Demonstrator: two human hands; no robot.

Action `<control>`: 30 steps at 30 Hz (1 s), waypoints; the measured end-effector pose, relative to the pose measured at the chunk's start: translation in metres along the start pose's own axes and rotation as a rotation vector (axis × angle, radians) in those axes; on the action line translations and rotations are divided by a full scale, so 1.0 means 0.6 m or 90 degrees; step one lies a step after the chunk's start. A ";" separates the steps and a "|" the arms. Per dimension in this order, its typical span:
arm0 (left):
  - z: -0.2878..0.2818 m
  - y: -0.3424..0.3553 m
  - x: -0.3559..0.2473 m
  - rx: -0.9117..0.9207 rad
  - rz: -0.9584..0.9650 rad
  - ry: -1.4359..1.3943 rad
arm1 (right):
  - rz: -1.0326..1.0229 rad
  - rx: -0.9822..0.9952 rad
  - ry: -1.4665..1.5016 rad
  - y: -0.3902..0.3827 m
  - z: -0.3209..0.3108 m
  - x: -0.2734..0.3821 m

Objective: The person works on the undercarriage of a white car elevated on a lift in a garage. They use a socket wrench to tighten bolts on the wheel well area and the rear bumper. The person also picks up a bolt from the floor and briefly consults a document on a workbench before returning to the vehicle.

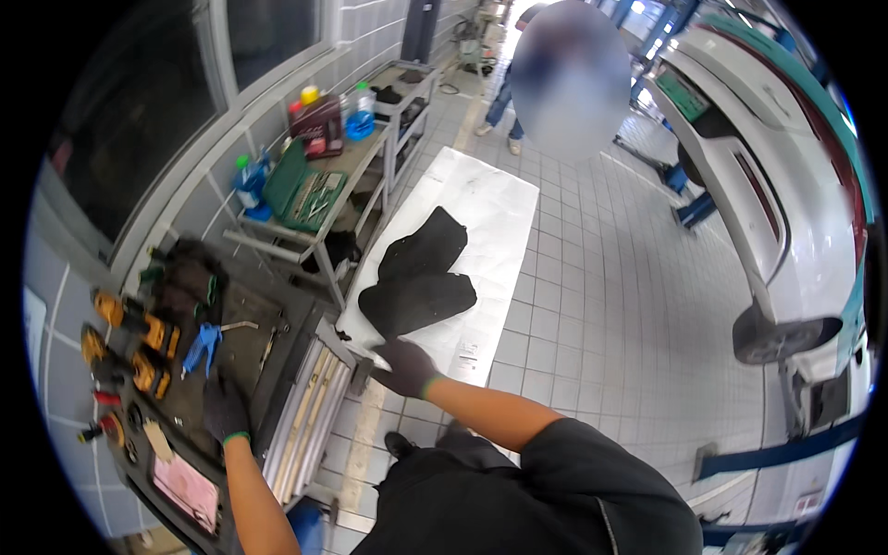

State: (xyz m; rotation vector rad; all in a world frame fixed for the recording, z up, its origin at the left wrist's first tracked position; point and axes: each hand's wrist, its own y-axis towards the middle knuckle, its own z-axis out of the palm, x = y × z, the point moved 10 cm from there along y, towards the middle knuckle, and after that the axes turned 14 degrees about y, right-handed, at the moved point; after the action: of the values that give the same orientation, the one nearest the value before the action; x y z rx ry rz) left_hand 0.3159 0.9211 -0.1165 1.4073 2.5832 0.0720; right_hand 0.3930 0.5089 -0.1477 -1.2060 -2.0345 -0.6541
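My left hand (pixel 225 410), in a dark glove with a green cuff, reaches over the black top of a tool cart (pixel 254 319). Its fingers look stretched out, just below a blue air blow gun (pixel 202 350), and nothing shows in them. By the cart's near corner is my right hand (pixel 407 369), gloved alike, its fingers pointing left and seemingly extended. Just beyond it, two black, elongated flat pieces (pixel 421 302) lie side by side on a long white sheet-like surface (pixel 499 199). The undersides of both hands are hidden.
Yellow-and-black power tools (pixel 153 333), dark gloves (pixel 190 277) and a pink pad (pixel 188 486) crowd the cart. Behind it, a metal shelf (pixel 356 166) carries a green socket set case (pixel 310 194) and bottles. A raised white car (pixel 740 176) stands right; a blurred person (pixel 569 83) stands ahead.
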 end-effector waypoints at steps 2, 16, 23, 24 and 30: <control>0.022 0.009 -0.005 -0.054 0.093 -0.013 | 0.215 0.118 -0.038 -0.148 -0.002 -0.175; -0.056 -0.300 -0.446 -0.529 0.303 0.041 | 0.988 -0.293 -0.008 -1.426 -0.309 -0.543; 0.222 -0.700 -0.935 0.026 0.559 0.012 | 0.958 -0.444 0.186 -1.676 -0.284 -0.571; 0.256 -0.748 -0.975 0.183 0.553 0.005 | 0.929 -0.481 0.196 -1.698 -0.308 -0.583; 0.390 -0.954 -1.094 0.287 0.684 0.238 | 0.832 -0.725 0.218 -1.819 -0.599 -0.615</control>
State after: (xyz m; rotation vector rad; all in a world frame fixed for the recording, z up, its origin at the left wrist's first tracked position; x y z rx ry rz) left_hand 0.2352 0.0474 -0.3254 3.0286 1.7787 -0.1112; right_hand -0.3474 -0.4349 -0.2820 -2.3766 -0.1500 -1.1595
